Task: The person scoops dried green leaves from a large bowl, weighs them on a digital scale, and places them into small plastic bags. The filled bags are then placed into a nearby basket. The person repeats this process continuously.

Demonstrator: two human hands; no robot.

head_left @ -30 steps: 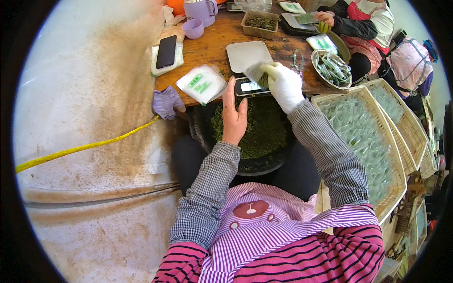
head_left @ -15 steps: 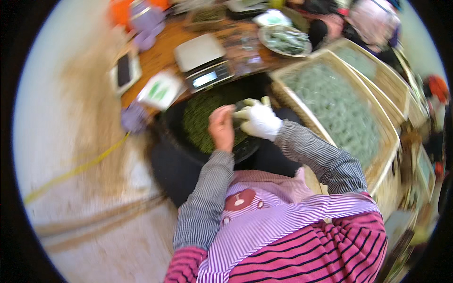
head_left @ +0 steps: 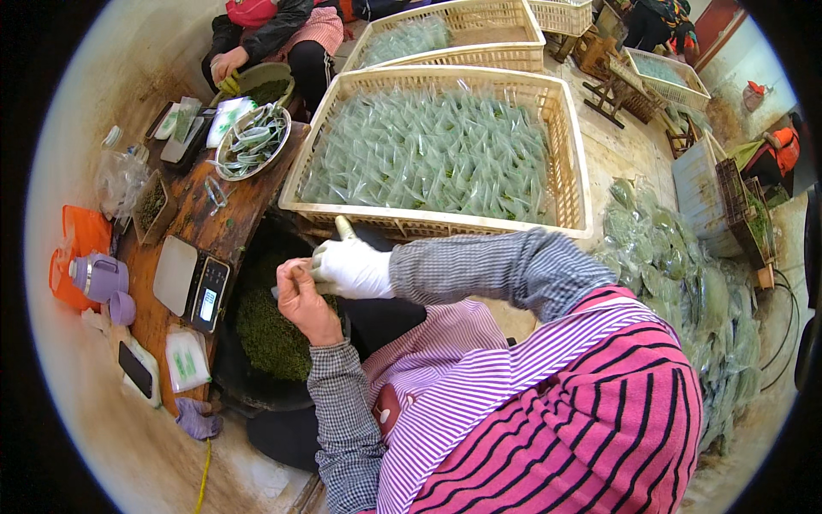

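Note:
My bare left hand (head_left: 308,307) and my white-gloved right hand (head_left: 353,267) meet above a dark basin (head_left: 229,377) on my lap. Fine green leafy bits (head_left: 270,330) lie in the basin. My left fingers are pinched together. The right fingers curl in against them, with one gloved finger sticking up. Whatever sits between the fingertips is hidden or too small to name. Just beyond the right hand stands a cream plastic crate (head_left: 445,224) full of clear bags (head_left: 428,154) with green contents.
On the wooden table (head_left: 224,201) at left are a digital scale (head_left: 192,281), a stack of small bags (head_left: 187,360), a phone (head_left: 135,368), a purple flask (head_left: 98,276) and a plate of packets (head_left: 254,141). Heaped bags (head_left: 676,274) lie right. Another person's hands (head_left: 229,68) work far left.
The view has swung to the right, so the table now sits at left and the crate ahead. Both hands stay close together over the basin.

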